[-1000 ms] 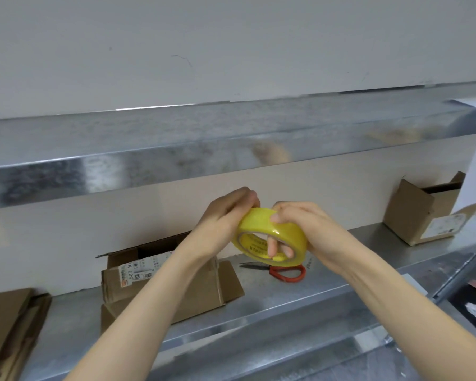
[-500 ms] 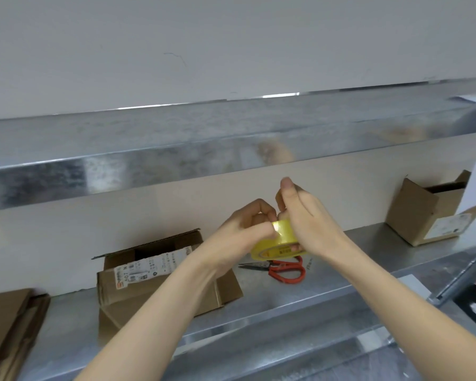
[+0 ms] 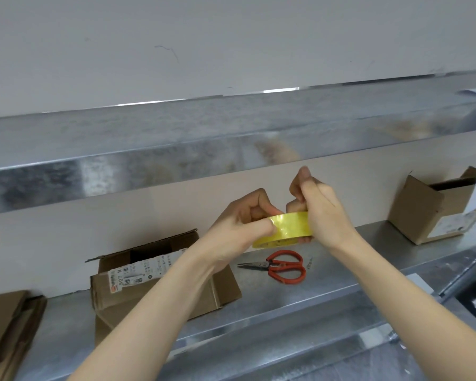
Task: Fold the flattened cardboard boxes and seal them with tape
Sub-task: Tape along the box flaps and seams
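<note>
Both my hands hold a yellow tape roll (image 3: 286,229) in the air above the metal shelf (image 3: 327,273). My left hand (image 3: 242,224) pinches the roll's left side, thumb pressed on the outer band. My right hand (image 3: 319,213) grips the right side, its thumb raised above the roll. The roll lies nearly flat, edge toward me. An open cardboard box (image 3: 138,287) with a white label rests on the shelf below my left forearm, partly hidden by it. A second open box (image 3: 434,207) stands at the far right of the shelf.
Red-handled scissors (image 3: 283,266) lie on the shelf just under the tape roll. Flattened cardboard (image 3: 6,331) is stacked at the far left. An upper metal shelf (image 3: 176,158) runs overhead, close above my hands. A white wall is behind.
The roll has turned from facing me with its hole visible to lying flat. My right thumb has lifted above it, and my left thumb now presses on the band.
</note>
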`<state>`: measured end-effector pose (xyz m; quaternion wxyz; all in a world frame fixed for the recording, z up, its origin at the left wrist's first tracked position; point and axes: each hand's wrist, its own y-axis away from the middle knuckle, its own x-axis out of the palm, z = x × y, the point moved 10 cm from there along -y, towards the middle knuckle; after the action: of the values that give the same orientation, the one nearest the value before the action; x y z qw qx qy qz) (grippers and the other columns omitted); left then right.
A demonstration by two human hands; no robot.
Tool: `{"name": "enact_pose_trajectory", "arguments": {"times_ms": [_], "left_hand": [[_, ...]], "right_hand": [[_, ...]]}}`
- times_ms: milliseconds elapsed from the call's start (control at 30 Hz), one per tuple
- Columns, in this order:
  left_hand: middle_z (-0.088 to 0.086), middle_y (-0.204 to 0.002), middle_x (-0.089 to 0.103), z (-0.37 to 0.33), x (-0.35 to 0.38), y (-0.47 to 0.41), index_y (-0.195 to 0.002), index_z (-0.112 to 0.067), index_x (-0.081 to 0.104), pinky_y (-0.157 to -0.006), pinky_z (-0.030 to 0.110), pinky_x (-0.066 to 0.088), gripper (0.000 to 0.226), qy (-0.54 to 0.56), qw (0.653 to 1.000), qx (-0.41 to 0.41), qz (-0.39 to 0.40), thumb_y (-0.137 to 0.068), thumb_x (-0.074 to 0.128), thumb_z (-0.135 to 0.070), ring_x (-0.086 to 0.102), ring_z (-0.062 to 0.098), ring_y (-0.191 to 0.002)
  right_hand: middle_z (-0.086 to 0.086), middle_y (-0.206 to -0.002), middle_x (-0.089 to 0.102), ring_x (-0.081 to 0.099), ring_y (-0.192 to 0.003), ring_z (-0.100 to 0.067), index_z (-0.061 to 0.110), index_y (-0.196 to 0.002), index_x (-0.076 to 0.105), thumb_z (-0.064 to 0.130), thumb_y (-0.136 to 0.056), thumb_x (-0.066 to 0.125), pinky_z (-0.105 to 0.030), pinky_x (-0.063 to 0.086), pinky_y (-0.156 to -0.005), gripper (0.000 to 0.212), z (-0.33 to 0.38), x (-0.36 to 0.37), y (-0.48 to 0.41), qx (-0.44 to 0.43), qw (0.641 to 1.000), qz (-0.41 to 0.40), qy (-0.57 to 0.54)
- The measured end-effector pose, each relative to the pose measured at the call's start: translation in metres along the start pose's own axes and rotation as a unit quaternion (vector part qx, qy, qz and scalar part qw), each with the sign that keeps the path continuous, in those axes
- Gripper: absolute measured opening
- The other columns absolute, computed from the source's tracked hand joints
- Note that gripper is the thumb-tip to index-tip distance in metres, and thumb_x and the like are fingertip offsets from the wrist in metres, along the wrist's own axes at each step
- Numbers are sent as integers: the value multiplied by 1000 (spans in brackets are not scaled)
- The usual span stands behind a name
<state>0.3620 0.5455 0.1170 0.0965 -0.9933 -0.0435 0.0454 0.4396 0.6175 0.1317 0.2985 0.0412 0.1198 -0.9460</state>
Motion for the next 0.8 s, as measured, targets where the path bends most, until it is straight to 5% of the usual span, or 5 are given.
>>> {"name": "enact_pose_trajectory", "arguments": {"times_ms": [200,400,600,800], "left_hand": [[-9,-68,63,5,0,-1,-78,-12,54,-60,14,42,14,11,1000,-9,1,-65,59,-13,55,6,-66],[6,-86,67,13,-2,-2,-76,-20,63,-72,28,44,14,58,998,-31,5,-64,64,-26,57,19,-83],[4,-73,65,12,-9,-3,-59,-26,61,-58,21,43,9,19,996,-47,-73,-57,70,-25,55,12,-65],[-10,-56,59,-1,-6,-1,-66,-15,58,-52,12,39,5,20,998,-12,-66,-66,58,-10,49,3,-55]], "right_hand": [[8,-37,40,39,-33,-3,18,-68,39,43,-103,30,-16,31,-34,44,-7,-4,-2,24,999,-13,25],[10,-41,42,42,-42,-15,15,-66,43,37,-103,35,-24,31,-39,43,-4,-9,-4,38,998,-38,37],[11,-41,41,40,-41,-13,15,-67,43,37,-103,35,-21,29,-38,43,-2,-1,-5,33,999,-10,35],[8,-35,40,38,-30,-6,14,-65,37,36,-104,31,-16,29,-33,45,5,-3,-4,22,1000,12,3]]}}
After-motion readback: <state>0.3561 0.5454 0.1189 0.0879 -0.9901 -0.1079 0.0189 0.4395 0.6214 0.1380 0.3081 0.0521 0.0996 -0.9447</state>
